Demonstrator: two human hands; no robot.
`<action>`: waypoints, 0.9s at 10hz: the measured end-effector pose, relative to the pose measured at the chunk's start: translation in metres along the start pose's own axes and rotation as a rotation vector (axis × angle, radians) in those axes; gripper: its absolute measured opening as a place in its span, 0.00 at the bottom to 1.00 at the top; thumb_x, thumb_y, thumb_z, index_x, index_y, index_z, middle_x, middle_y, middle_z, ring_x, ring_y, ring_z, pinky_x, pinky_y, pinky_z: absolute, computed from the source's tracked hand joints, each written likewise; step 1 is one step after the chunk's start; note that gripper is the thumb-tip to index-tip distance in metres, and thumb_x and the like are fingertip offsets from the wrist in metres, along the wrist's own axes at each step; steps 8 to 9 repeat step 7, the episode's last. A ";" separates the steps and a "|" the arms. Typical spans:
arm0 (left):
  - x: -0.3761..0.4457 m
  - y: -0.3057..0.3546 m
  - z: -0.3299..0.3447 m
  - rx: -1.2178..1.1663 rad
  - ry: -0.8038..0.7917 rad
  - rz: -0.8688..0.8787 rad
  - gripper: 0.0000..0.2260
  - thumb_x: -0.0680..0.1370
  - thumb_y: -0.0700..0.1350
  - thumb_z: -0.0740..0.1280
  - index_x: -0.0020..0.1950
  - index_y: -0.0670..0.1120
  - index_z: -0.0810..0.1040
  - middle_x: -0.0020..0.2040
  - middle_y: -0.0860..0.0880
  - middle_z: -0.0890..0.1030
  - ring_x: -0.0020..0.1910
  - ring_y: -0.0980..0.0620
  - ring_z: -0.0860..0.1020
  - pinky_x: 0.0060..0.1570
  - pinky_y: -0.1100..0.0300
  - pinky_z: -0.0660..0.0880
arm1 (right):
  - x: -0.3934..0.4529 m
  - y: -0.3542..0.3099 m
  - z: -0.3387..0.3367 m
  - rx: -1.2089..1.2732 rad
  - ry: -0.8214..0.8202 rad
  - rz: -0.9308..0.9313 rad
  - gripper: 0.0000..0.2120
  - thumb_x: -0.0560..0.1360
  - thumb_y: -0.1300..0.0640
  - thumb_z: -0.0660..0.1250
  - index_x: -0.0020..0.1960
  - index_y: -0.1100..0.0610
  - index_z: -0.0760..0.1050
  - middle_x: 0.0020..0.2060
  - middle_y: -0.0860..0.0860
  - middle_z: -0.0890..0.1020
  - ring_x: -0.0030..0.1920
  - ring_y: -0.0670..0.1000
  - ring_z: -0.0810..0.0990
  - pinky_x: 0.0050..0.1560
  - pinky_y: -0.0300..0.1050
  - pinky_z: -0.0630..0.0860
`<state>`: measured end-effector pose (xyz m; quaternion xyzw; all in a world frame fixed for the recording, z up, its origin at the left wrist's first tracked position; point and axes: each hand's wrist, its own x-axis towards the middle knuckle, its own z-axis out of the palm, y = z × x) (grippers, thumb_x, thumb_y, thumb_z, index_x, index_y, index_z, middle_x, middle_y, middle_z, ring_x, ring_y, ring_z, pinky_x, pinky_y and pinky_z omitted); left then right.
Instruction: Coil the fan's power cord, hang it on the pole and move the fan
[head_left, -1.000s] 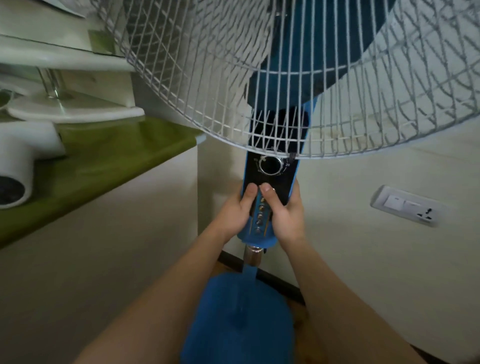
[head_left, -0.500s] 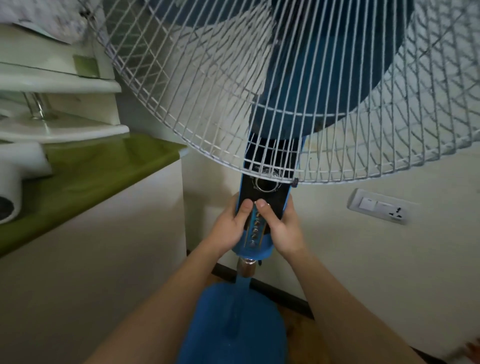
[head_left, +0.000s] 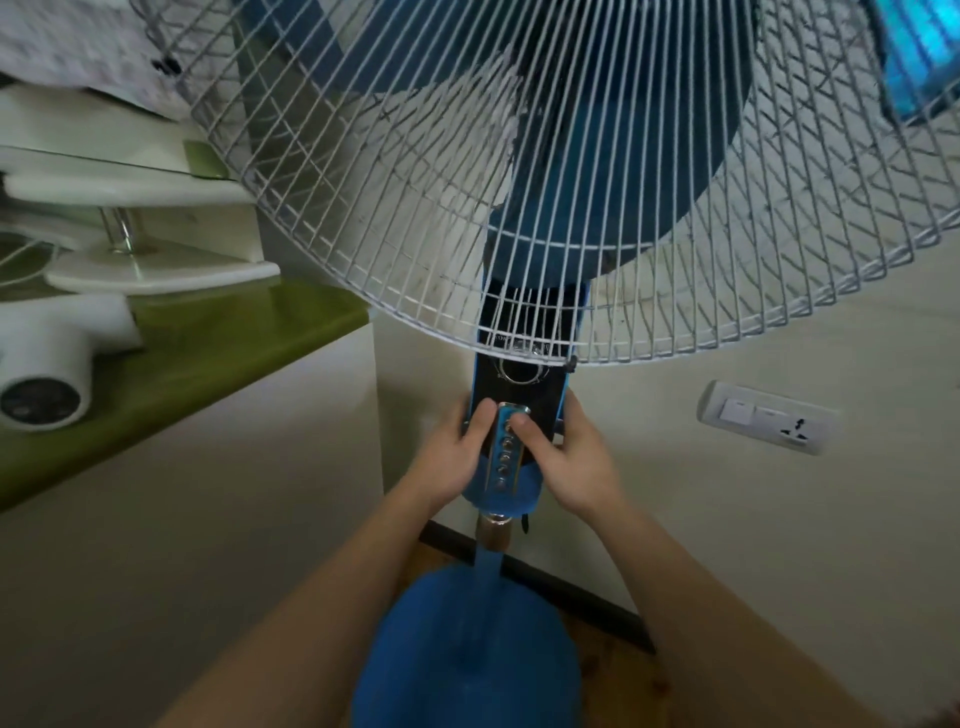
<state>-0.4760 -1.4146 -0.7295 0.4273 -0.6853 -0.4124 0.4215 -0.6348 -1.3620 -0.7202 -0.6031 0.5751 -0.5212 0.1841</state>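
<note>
**Both hands clasp the fan's control column**

Left hand (head_left: 457, 457) wraps the left side of the control column (head_left: 511, 447), fingers curled behind it and thumb laid on the black front panel beside the strip of buttons (head_left: 503, 457). Right hand (head_left: 563, 457) grips the opposite side the same way, its thumb just right of that strip, so the two thumbs nearly meet at its top.

Far left, a white hair dryer (head_left: 49, 364) lies on a green countertop (head_left: 218, 343), with white shelves (head_left: 156, 270) above it. The fan (head_left: 519, 182) stands between the counter's cabinet and the wall: its white wire grille fills the upper frame, blue blades behind it. A round dial (head_left: 522, 370) sits under the grille's rim. Below the hands a metal collar joins the pole (head_left: 491, 561), which drops to the round blue base (head_left: 467, 654) on the wooden floor. The cord cannot be made out. On the wall to the right is a white switch-and-socket plate (head_left: 766, 423)
</note>
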 end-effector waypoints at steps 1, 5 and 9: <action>0.002 -0.007 -0.008 0.090 0.010 0.001 0.11 0.80 0.65 0.57 0.54 0.62 0.74 0.48 0.63 0.80 0.47 0.70 0.80 0.43 0.76 0.74 | 0.001 0.000 -0.002 -0.040 -0.008 0.003 0.13 0.77 0.40 0.68 0.60 0.36 0.70 0.48 0.33 0.81 0.49 0.28 0.78 0.43 0.22 0.72; -0.020 0.000 -0.029 0.253 -0.025 -0.103 0.12 0.83 0.52 0.63 0.62 0.48 0.79 0.53 0.50 0.83 0.52 0.52 0.81 0.52 0.60 0.75 | -0.015 -0.005 -0.002 -0.239 0.031 0.169 0.26 0.75 0.29 0.57 0.53 0.52 0.70 0.47 0.50 0.77 0.46 0.53 0.79 0.46 0.56 0.80; -0.042 0.027 -0.030 0.264 -0.092 -0.191 0.15 0.84 0.50 0.61 0.70 0.49 0.74 0.59 0.47 0.82 0.56 0.48 0.81 0.56 0.52 0.78 | -0.039 -0.026 -0.008 -0.240 -0.110 0.372 0.12 0.82 0.50 0.63 0.63 0.53 0.68 0.56 0.53 0.79 0.49 0.55 0.81 0.50 0.56 0.80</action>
